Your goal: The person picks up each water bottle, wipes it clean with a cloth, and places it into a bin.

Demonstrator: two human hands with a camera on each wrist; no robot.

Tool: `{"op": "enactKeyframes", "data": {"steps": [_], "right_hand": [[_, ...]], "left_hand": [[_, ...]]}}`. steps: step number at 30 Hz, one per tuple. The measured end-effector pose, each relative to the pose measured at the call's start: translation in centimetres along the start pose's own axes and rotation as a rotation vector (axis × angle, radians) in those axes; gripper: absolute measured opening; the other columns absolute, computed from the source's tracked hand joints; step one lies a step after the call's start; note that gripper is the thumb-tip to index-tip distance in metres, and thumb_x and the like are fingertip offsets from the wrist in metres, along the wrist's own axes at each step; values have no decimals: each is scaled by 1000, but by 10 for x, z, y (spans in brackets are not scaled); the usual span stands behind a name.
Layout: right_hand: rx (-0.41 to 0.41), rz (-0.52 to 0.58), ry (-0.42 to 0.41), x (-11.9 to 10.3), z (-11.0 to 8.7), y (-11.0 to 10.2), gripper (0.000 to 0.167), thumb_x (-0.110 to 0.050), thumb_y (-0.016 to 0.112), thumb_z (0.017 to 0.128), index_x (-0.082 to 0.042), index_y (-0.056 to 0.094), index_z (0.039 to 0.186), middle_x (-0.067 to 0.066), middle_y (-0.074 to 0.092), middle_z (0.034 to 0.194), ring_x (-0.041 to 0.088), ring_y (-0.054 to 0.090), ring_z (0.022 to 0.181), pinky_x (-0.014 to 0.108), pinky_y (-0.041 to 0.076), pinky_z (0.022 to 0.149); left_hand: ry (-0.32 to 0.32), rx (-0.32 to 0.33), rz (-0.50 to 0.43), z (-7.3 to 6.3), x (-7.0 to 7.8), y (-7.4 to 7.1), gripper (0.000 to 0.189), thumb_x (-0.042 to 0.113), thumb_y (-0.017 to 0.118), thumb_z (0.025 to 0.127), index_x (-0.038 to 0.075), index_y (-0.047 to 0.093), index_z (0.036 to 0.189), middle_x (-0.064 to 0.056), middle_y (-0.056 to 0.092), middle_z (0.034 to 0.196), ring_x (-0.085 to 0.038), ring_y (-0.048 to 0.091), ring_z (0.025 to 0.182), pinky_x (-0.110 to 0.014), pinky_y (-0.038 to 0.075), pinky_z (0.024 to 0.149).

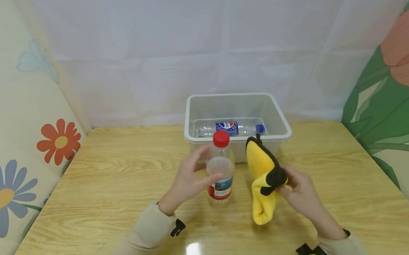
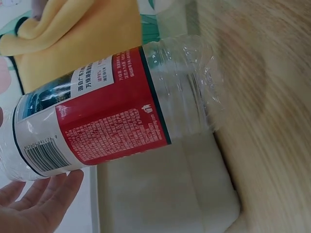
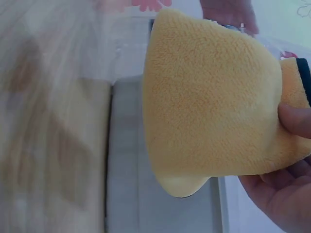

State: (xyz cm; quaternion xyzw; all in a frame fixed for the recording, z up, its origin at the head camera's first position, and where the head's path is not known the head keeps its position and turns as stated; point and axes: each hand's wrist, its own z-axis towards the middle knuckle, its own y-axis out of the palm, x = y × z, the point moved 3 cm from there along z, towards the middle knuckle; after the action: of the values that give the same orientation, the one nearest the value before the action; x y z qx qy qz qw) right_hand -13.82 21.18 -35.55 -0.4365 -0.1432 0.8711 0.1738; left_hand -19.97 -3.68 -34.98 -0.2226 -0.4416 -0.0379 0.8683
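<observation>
My left hand [image 1: 188,177] holds a clear plastic bottle [image 1: 222,188] with a red cap [image 1: 221,138], thumb on the near side and fingers round the far side. The bottle stands upright in the head view; its red and white label [image 2: 107,111] fills much of the left wrist view. To the right of it, my right hand [image 1: 302,192] pinches a folded yellow cloth [image 1: 260,163] with black edging. The plush cloth [image 3: 209,97] hangs from between thumb and fingers in the right wrist view.
Behind both hands stands a light grey plastic bin [image 1: 233,95]. Inside it lies a clear bottle with a blue Pepsi label [image 1: 227,128] and a blue cap. A white sheet [image 1: 192,37] backs the wooden table [image 1: 116,170], with flower-printed panels on both sides.
</observation>
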Motion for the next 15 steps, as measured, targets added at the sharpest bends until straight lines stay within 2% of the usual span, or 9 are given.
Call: {"op": "enactKeyframes", "data": {"steps": [4, 9, 15], "right_hand": [[14, 42, -39, -6, 4, -1, 45, 31, 54, 56, 11, 59, 95, -14, 61, 90, 2, 56, 75, 12, 49, 66], [35, 111, -120, -14, 8, -2, 48, 34, 50, 54, 15, 57, 98, -13, 62, 94, 3, 57, 78, 12, 50, 68], [42, 245, -198, -22, 11, -1, 58, 35, 48, 55, 9, 59, 105, -8, 63, 99, 4, 57, 82, 11, 49, 73]], "left_hand": [[-4, -6, 2, -1, -3, 3, 69, 8, 76, 72, -1, 40, 131, -16, 53, 119, -25, 53, 105, -28, 52, 82], [-21, -9, 0, -2, -8, 5, 70, 7, 76, 72, -1, 39, 131, -16, 52, 121, -26, 53, 106, -31, 52, 83], [-60, -17, 15, -3, -14, 7, 70, 11, 76, 73, 0, 40, 132, -15, 53, 120, -26, 54, 106, -33, 52, 83]]}}
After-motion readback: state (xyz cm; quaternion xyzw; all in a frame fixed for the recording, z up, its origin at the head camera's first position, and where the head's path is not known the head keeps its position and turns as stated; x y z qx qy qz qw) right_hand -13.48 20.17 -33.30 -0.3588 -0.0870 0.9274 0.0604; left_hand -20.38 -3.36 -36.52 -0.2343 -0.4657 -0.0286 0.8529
